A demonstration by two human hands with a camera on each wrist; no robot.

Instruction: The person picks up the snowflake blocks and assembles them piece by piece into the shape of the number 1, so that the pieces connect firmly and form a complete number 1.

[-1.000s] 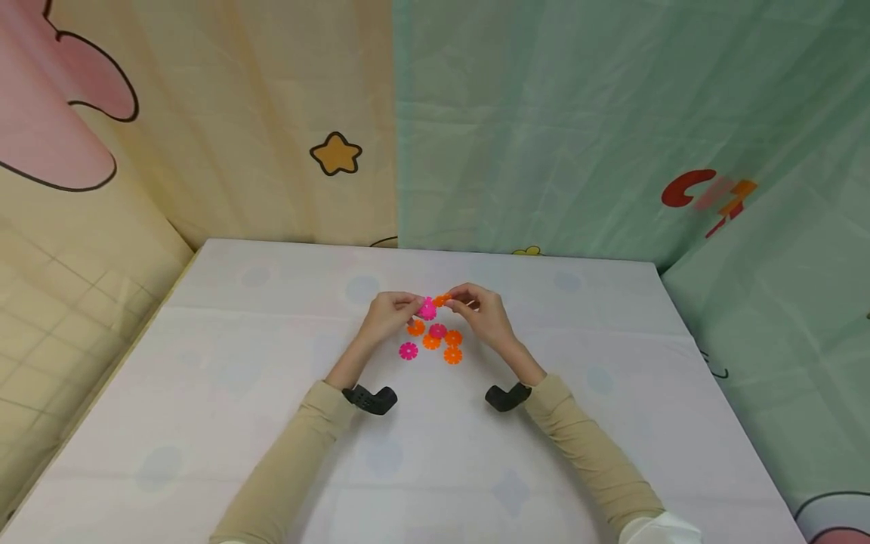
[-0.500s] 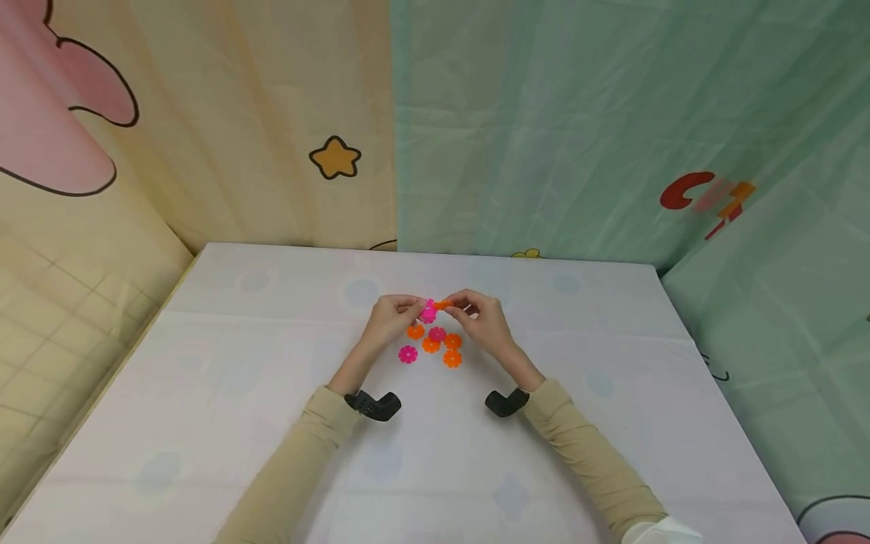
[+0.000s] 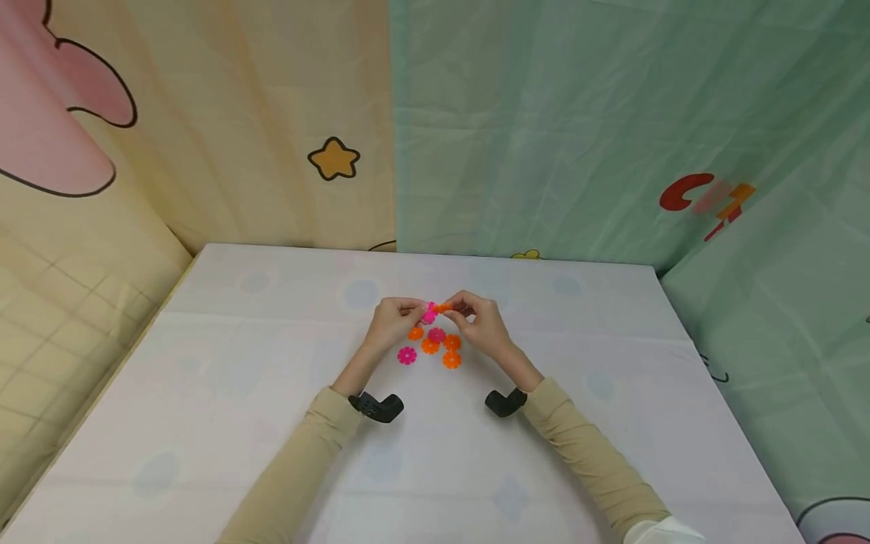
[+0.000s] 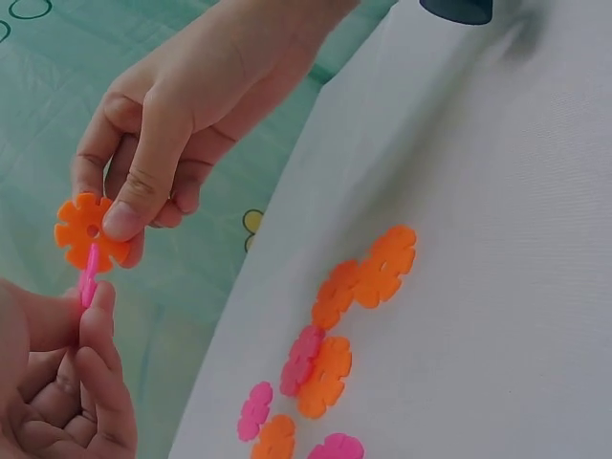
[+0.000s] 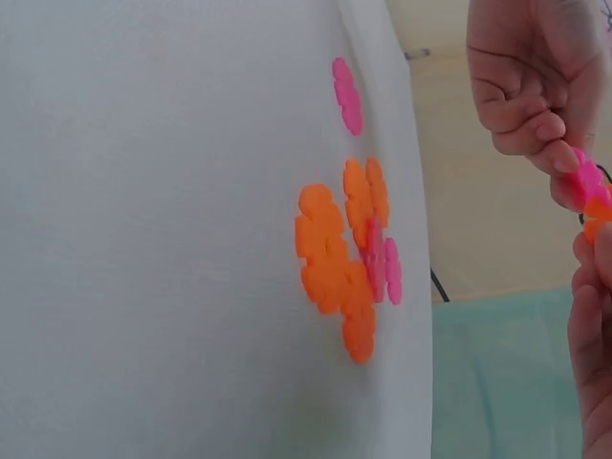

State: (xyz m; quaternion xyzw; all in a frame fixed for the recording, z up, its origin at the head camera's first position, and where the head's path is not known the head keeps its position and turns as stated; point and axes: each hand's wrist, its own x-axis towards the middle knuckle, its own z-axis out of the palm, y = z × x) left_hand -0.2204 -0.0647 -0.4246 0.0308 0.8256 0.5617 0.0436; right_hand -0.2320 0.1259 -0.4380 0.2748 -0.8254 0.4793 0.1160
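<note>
My left hand [image 3: 393, 323] pinches a pink notched, flower-shaped disc [image 4: 92, 275] between thumb and fingertips. Across from it, my right hand [image 3: 484, 325] pinches an orange disc of the same shape [image 4: 80, 226] by its edge. The two discs meet at right angles, the pink one's edge at a notch of the orange one. In the right wrist view both discs sit at the right border, with the orange one [image 5: 597, 212] partly cut off. Below the hands, more orange discs [image 3: 451, 360] and pink discs [image 3: 407, 355] lie loosely grouped, some overlapping.
A white cloth with pale printed shapes covers the table [image 3: 204, 423]. Behind it hang a beige curtain [image 3: 272, 113] and a green curtain [image 3: 544, 136]. Each wrist wears a black camera mount [image 3: 381, 408] that juts inward over the table.
The orange disc in my right hand has tilted and come in against the pink disc. Both hands have shifted only slightly; the discs on the table keep their arrangement.
</note>
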